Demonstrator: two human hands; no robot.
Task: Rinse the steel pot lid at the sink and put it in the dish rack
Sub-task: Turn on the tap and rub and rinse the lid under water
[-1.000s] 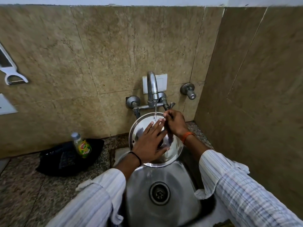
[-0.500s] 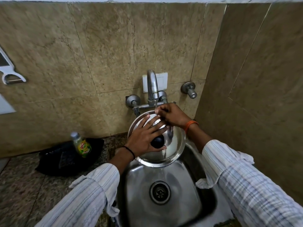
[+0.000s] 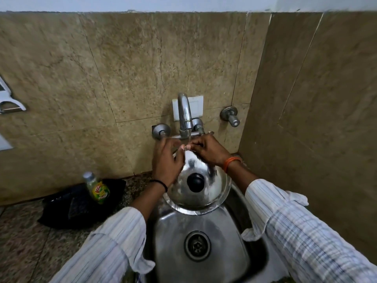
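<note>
The steel pot lid [image 3: 201, 199], round with a black knob [image 3: 195, 181] facing me, is tilted over the steel sink [image 3: 183, 231] under the tap [image 3: 184, 115]. Water runs from the spout onto the lid's far edge. My left hand [image 3: 166, 160] lies on the lid's upper left part, fingers spread over the surface. My right hand [image 3: 208, 150] grips the far rim just under the stream. The far part of the lid is hidden behind both hands. No dish rack is in view.
A dish soap bottle [image 3: 97, 187] stands on a black cloth [image 3: 77, 203] on the granite counter left of the sink. The sink drain [image 3: 197, 245] lies below the lid. A second tap valve [image 3: 230, 116] sticks out of the tiled wall; a side wall closes the right.
My left hand has slid from the lid's middle up to its far left edge, uncovering the black knob. My right hand stays at the far rim under the water.
</note>
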